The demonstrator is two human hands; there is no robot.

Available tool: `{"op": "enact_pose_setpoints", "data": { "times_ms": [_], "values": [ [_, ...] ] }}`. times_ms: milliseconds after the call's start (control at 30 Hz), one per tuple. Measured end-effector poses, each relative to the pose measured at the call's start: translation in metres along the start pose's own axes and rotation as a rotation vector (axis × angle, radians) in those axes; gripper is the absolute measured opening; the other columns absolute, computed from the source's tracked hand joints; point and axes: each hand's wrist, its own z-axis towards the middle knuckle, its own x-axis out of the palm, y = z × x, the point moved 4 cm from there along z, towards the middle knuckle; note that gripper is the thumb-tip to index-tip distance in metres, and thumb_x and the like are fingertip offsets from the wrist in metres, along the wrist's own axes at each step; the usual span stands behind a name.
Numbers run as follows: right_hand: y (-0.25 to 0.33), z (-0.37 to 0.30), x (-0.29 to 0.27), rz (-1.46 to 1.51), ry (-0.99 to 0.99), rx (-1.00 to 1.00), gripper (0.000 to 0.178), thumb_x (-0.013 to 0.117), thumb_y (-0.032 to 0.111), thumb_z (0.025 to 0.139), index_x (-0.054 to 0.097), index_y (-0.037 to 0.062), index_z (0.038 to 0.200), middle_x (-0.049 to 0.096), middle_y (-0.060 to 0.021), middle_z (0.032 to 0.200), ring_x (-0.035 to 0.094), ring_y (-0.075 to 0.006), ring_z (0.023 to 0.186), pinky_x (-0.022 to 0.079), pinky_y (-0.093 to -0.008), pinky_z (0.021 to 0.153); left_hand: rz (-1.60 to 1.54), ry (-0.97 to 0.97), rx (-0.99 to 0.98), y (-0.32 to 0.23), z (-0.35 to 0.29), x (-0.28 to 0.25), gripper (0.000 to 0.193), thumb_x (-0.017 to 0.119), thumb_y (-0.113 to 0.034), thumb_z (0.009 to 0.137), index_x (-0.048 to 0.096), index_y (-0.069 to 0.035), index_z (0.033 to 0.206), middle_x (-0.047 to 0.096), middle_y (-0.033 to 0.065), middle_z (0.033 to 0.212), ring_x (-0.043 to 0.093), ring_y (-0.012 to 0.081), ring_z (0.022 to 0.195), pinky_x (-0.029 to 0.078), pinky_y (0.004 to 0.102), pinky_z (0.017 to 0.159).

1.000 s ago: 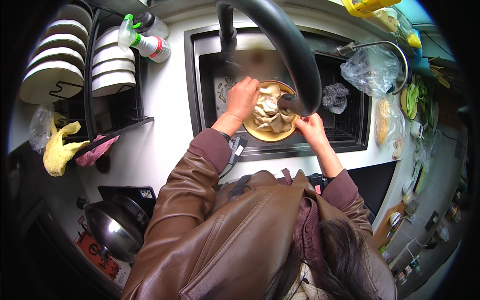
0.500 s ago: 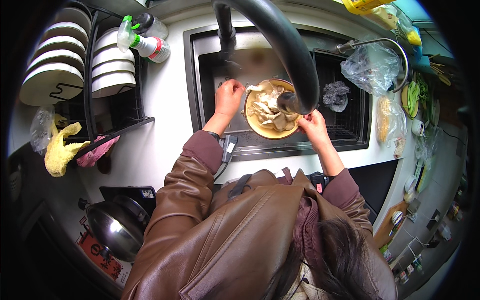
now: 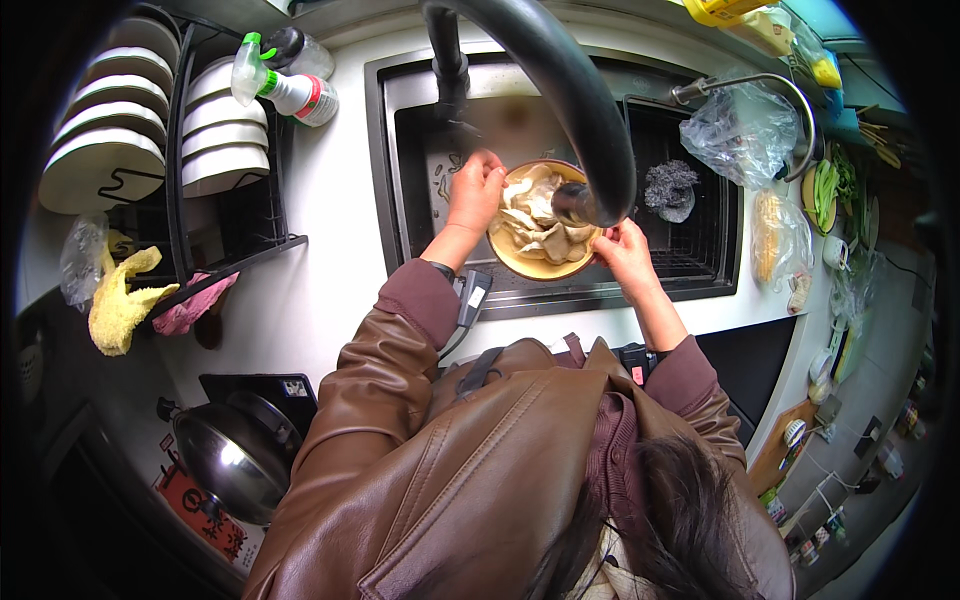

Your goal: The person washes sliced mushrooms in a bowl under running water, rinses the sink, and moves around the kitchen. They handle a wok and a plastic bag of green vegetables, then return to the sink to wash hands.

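Observation:
A yellow bowl (image 3: 540,269) with a dark rim is in the sink, holding pale torn mushrooms (image 3: 535,215) that look like oyster mushrooms. My left hand (image 3: 478,192) is closed at the bowl's upper left rim, thumb and fingers pinched there. At the right rim, my right hand (image 3: 626,255) grips the bowl between thumb and fingers. The black faucet (image 3: 600,110) arches over, and its spout end hides part of the mushrooms and the bowl's right side.
A steel sink (image 3: 410,200) surrounds the bowl; a black basket (image 3: 700,240) at its right holds a scouring pad (image 3: 670,190). A plastic bag (image 3: 745,135) lies beside a thin curved tap (image 3: 808,120). To the left are a spray bottle (image 3: 300,98) and a rack of white plates (image 3: 225,168).
My left hand has moved right, up to the bowl's rim. The mushroom piece that hung over the left rim now lies inside. My right hand has kept its place.

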Motion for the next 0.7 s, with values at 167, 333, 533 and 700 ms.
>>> {"op": "enact_pose_setpoints", "data": {
  "times_ms": [167, 333, 533, 700],
  "values": [
    [0.002, -0.002, 0.0, -0.005, 0.011, -0.002, 0.021, 0.063, 0.003, 0.081, 0.043, 0.0074, 0.078, 0.05, -0.0002, 0.071, 0.056, -0.0092, 0.061, 0.047, -0.0249, 0.052, 0.182, -0.182, -0.016, 0.008, 0.005, -0.021, 0.015, 0.062, -0.001, 0.087, 0.064, -0.004, 0.101, 0.07, 0.0099, 0.083, 0.07, 0.0228, 0.076, 0.055, 0.034, 0.073],
    [0.002, -0.001, 0.0, 0.003, 0.001, 0.008, 0.02, 0.063, 0.003, 0.08, 0.043, 0.0071, 0.078, 0.05, -0.0001, 0.071, 0.056, -0.0094, 0.061, 0.047, -0.0249, 0.053, 0.376, -0.15, 0.151, -0.002, -0.001, -0.024, 0.029, 0.064, -0.003, 0.083, 0.072, -0.009, 0.11, 0.07, 0.0095, 0.105, 0.065, 0.0233, 0.101, 0.052, 0.0371, 0.09],
    [0.001, 0.0, -0.001, -0.017, -0.002, -0.001, 0.02, 0.063, 0.004, 0.079, 0.044, 0.0068, 0.077, 0.051, 0.0001, 0.07, 0.055, -0.0087, 0.06, 0.045, -0.0246, 0.052, 0.585, -0.015, 0.399, -0.027, -0.013, -0.018, 0.019, 0.071, -0.015, 0.079, 0.075, -0.01, 0.097, 0.069, 0.0049, 0.1, 0.061, 0.0271, 0.104, 0.049, 0.0404, 0.089],
    [0.0, 0.0, -0.001, -0.02, -0.002, -0.016, 0.02, 0.063, 0.004, 0.079, 0.044, 0.0066, 0.077, 0.05, -0.0001, 0.07, 0.055, -0.0086, 0.061, 0.045, -0.0247, 0.052, 0.544, 0.075, 0.379, -0.034, -0.009, -0.013, 0.01, 0.069, -0.016, 0.081, 0.071, -0.008, 0.088, 0.067, 0.0103, 0.083, 0.063, 0.0311, 0.085, 0.05, 0.0413, 0.079]
  ]
}}
